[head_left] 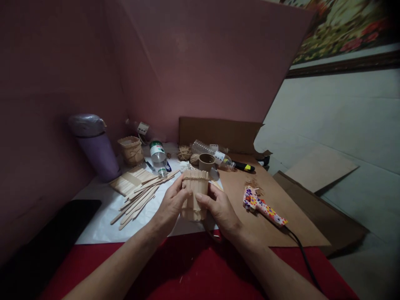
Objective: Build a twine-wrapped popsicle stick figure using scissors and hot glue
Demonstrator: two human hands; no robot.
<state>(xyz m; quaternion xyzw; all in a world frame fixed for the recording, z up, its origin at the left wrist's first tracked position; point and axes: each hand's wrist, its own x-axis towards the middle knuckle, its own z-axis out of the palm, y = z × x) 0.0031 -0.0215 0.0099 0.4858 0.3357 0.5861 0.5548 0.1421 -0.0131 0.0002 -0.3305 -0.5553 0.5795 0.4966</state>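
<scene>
Between my two hands I hold a small cup covered in upright wooden craft sticks (194,193), with a cord round it near the top. My left hand (173,202) grips its left side, the thumb lying against the sticks. On the other side my right hand (221,208) is closed round it, thumb pressed on the front. Loose craft sticks (140,200) lie in a pile left of my hands. Right behind the cup stands a brown pot (206,161). A flower-patterned glue gun (264,206) rests on cardboard to the right.
A purple bin (98,154) stands at the left, beside another stick-covered pot (131,151). Clear plastic bottles (158,156), twine balls (184,153) and a black-yellow cutter (244,166) lie behind. The glue gun's cable (301,248) runs off the front edge. Red cloth (150,266) covers the near side.
</scene>
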